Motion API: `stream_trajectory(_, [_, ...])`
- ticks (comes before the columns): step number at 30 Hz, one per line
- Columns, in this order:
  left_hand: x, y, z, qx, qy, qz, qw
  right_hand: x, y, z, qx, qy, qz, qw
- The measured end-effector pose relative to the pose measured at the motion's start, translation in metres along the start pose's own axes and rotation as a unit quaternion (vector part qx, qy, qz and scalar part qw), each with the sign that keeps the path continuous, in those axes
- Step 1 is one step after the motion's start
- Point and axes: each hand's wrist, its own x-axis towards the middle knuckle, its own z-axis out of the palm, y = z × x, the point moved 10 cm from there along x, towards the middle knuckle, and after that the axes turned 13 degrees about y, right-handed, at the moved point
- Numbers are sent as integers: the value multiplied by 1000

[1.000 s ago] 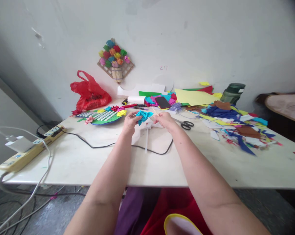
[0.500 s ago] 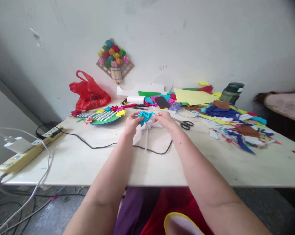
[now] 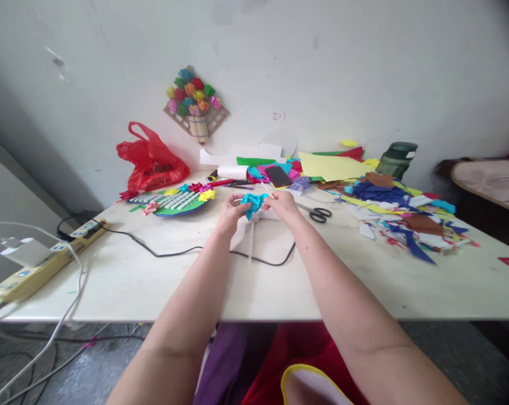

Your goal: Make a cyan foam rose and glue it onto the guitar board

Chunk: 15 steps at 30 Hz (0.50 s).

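Above the middle of the table, my left hand [image 3: 230, 214] is closed on a crumpled piece of turquoise crepe paper [image 3: 254, 205], pinched at its left side. My right hand [image 3: 284, 206] is closed on a thin pale stick [image 3: 267, 190], whose upper end sticks out to the upper left past the fingers. Its fingertips are close to the paper's right side; whether they touch it I cannot tell. Below the hands lies a white device, mostly covered, with a translucent glue stick [image 3: 251, 242] coming out of it. Black-handled scissors [image 3: 320, 214] lie right of my right hand.
A green paper board [image 3: 184, 207] with rolled paper sticks and paper flowers lies at left, before a red plastic bag [image 3: 153, 160]. Paper scraps [image 3: 423, 225] spread at right near a bottle [image 3: 396, 159]. A phone [image 3: 278, 176] lies behind. A black cord [image 3: 153, 254] crosses from the power strip [image 3: 47, 264].
The view has turned slightly right. My hands stay close together on the turquoise paper and stick; the paper looks a little more spread out between them.
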Motion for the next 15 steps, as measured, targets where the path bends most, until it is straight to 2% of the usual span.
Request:
stream_trajectory(8, [-3, -4, 5, 9, -42, -17, 999, 2, -3, -6, -51, 21, -21, 998])
stream_trajectory(15, [-11, 0, 17, 5, -112, -14, 994, 3, -6, -9, -50, 36, -45, 997])
